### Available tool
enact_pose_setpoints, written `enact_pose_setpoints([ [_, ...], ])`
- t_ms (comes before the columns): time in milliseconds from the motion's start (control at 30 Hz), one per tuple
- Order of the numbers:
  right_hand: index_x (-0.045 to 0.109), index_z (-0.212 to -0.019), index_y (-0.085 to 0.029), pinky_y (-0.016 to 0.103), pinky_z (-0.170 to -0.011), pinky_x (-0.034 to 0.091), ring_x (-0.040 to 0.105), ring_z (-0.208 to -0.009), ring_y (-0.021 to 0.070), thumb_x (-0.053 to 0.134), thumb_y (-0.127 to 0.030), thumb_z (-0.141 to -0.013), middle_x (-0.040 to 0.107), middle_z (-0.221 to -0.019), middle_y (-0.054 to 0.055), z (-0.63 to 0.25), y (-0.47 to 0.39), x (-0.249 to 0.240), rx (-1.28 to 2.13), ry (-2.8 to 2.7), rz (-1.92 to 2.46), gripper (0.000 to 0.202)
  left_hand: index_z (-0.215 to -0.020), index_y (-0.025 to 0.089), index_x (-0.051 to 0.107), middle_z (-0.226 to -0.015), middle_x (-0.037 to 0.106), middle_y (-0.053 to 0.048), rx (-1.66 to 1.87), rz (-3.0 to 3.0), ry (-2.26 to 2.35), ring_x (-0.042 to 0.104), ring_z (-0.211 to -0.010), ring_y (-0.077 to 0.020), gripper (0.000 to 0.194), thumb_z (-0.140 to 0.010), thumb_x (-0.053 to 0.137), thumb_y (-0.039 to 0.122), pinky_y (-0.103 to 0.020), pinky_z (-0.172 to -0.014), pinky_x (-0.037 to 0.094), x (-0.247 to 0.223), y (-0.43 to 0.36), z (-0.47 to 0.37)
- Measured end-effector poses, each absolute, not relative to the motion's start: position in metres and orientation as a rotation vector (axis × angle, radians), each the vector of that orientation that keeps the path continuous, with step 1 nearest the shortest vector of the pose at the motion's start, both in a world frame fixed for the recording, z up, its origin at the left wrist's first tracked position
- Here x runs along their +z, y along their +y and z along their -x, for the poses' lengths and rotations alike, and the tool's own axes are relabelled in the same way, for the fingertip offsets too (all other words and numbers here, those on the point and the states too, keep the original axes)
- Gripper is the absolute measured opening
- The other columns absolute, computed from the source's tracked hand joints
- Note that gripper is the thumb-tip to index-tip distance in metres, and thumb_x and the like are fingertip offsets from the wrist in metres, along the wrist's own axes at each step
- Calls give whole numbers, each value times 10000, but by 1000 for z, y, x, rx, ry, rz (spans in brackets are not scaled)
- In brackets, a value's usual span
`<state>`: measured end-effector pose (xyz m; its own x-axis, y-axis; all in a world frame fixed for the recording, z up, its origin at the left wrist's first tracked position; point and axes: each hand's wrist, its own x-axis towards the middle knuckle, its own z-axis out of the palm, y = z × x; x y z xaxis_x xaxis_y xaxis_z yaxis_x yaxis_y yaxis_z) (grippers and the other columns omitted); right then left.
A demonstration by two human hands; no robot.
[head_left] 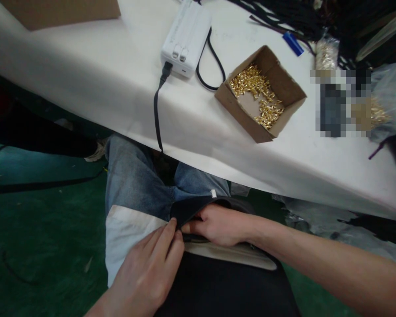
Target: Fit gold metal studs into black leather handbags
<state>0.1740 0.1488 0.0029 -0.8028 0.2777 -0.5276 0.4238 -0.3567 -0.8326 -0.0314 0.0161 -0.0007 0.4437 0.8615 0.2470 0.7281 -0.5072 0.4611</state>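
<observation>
A black bag (224, 281) with a pale inner edge lies across my lap, its mouth spread apart. My left hand (150, 259) is closed on the left corner of that mouth, fingertips pinching the black edge. Inside the opening is my right hand (219, 224), its thumb and fingers curled toward the pinched corner. The bag's upper flap hides its fingertips, so what they hold, if anything, cannot be seen.
On the white-covered table (128, 79) stands an open cardboard box (239, 116) of small gold metal pieces (251, 81). A white power bank (186, 39) with a black cable (156, 114) is left of it. Clear plastic bags (328, 53) and black straps lie at the right.
</observation>
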Motion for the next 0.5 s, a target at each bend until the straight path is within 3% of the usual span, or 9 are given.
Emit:
enact_pose_setpoints([
  [200, 872, -1195, -218, 363, -1211, 496, 707, -1336, 280, 656, -260, -1049, 822, -1405, 40, -177, 147, -5, -2156, 1638, -969, 264, -1185, 91, 716, -1229, 823, -188, 721, -2370, 1335, 825, -1057, -284, 291, -1139, 428, 83, -375, -886, 721, -2, 18, 36],
  [367, 879, -1089, -194, 306, -1062, 559, 753, -1168, 262, 672, -179, -952, 881, -1185, 37, -171, 151, -8, -2100, 1611, -903, 249, -1216, 73, 714, -1218, 822, -200, 685, -2488, 1237, 812, -1087, -274, 451, -1155, 267, 74, -349, -894, 695, 11, 25, 40],
  [500, 875, -1016, -172, 304, -947, 567, 744, -1074, 271, 733, -199, -897, 881, -1118, 65, -169, 153, -10, -2008, 1596, -972, 187, -1275, 55, 707, -1268, 805, -212, 668, -2540, 1217, 788, -1131, -294, 446, -1143, 281, 76, -375, -941, 673, 5, 20, 40],
])
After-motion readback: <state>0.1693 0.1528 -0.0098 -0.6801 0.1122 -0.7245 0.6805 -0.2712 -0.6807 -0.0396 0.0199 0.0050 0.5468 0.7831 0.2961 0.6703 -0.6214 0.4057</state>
